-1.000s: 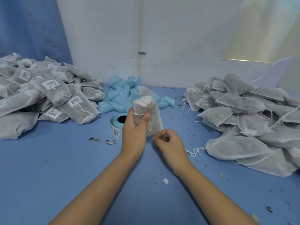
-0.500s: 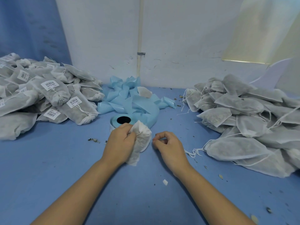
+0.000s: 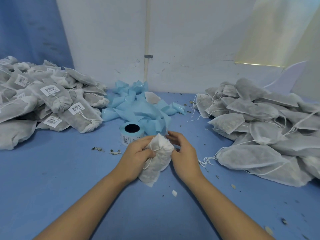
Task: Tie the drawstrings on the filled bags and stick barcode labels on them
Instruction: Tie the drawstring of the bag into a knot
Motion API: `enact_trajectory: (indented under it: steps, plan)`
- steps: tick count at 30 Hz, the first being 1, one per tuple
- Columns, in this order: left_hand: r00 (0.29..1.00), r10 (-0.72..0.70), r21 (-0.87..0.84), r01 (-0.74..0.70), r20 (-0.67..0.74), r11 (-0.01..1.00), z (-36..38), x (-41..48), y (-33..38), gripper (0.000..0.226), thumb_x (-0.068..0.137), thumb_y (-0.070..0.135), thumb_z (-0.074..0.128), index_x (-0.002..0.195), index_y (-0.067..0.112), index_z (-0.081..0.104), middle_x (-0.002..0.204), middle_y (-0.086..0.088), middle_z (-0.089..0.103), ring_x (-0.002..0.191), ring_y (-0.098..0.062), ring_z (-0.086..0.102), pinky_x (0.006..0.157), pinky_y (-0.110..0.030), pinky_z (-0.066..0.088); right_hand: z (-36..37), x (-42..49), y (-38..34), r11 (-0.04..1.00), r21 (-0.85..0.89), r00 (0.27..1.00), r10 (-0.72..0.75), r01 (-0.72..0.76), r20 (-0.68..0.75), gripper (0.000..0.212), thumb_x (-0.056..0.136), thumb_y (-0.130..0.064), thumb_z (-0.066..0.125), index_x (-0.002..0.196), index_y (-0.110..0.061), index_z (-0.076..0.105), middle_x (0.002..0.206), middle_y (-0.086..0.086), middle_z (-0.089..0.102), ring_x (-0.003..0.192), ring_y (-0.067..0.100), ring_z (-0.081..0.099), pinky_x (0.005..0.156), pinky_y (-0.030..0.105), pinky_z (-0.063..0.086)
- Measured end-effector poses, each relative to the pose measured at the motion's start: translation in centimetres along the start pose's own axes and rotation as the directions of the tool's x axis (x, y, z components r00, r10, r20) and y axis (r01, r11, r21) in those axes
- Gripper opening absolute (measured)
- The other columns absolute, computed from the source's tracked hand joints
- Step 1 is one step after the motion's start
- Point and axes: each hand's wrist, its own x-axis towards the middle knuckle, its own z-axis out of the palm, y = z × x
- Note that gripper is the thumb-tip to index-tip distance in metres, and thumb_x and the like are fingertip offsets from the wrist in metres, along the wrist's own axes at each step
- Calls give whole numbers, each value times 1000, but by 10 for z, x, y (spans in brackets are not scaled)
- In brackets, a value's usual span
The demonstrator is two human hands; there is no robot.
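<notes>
Bag [image 3: 155, 166] in left hand [image 3: 138, 154] grip

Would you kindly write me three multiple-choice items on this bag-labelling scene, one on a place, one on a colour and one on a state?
1. Where does the label roll stand?
A. just beyond the held bag
B. on the right-hand pile
C. at the table's near edge

2. What colour is the loose backing strip?
A. yellow
B. light blue
C. red

3. How is the bag held?
A. it lies untouched
B. the left hand grips it
C. it hangs from a hook

Key: 1 A, the roll stands directly behind the bag; 2 B, the heaped strip is pale blue; 3 B, its fingers curl round the bag's neck.
</notes>
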Motion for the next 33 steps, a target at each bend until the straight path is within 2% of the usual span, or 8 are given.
enact_trajectory:
  steps: [2,5,8,15,22,27,31,33]
  plan:
    - [1000,-16,-16,16,11,1000,0,0,-1,36,65,9,50,94,20,69,86,13,70,85,-7,63,74,-16,45,0,-1,-1,1000,1,1000,-12,12,14,32,90,-3,58,115,-22,63,105,-14,65,88,-12,59,74,3,43]
    - [999,-41,-20,41,7,999,0,0,-2,33,65,10,50,92,16,70,85,8,69,84,-13,63,75,-23,46,1,-1,-1,1000,9,1000,-11,11,23,36,87,1,57,103,-30,65,98,-14,67,82,-11,58,72,8,45]
    - [1000,-27,-5,27,14,1000,0,0,-1,31,65,10,50,88,17,69,81,11,69,80,-8,62,72,-19,45,1,-1,-2,999,30,1000,-14,14,0,39,84,4,57,90,-35,64,89,-16,68,77,-9,59,70,7,44]
    - [1000,-13,4,13,20,1000,0,0,-1,27,67,9,50,84,18,69,79,13,67,77,-5,60,69,-15,44,0,1,-2,997,78,998,8,-4,-54,31,89,-3,60,83,-33,66,75,-20,68,70,-10,59,70,8,44]
    - [1000,-12,8,12,-26,1000,1,0,1,28,67,10,50,83,26,67,80,20,67,78,-1,61,69,-12,43,-1,3,0,984,157,980,106,-79,-171,21,91,-10,61,82,-27,68,84,-5,71,81,10,65,80,27,51]
    - [978,-71,-39,65,-198,997,0,6,0,38,83,-3,51,96,29,68,91,17,70,92,-6,62,74,-11,45,-7,7,0,942,320,919,214,-103,-332,14,91,-8,60,89,-17,71,76,-6,67,67,2,59,70,16,49]
    - [955,-141,-150,104,-259,983,3,12,1,50,89,-2,48,132,23,54,126,9,61,116,-9,56,100,-25,43,-8,3,-6,945,321,927,176,-65,-330,19,89,-9,63,87,-26,71,87,-7,72,76,-5,63,71,7,46]
    - [939,-135,-191,76,-317,979,6,15,1,39,91,3,50,122,23,60,112,12,68,104,-8,61,90,-22,48,-8,0,-10,960,281,936,111,-13,-334,21,89,-11,64,86,-31,71,88,-14,73,77,-6,62,69,7,44]
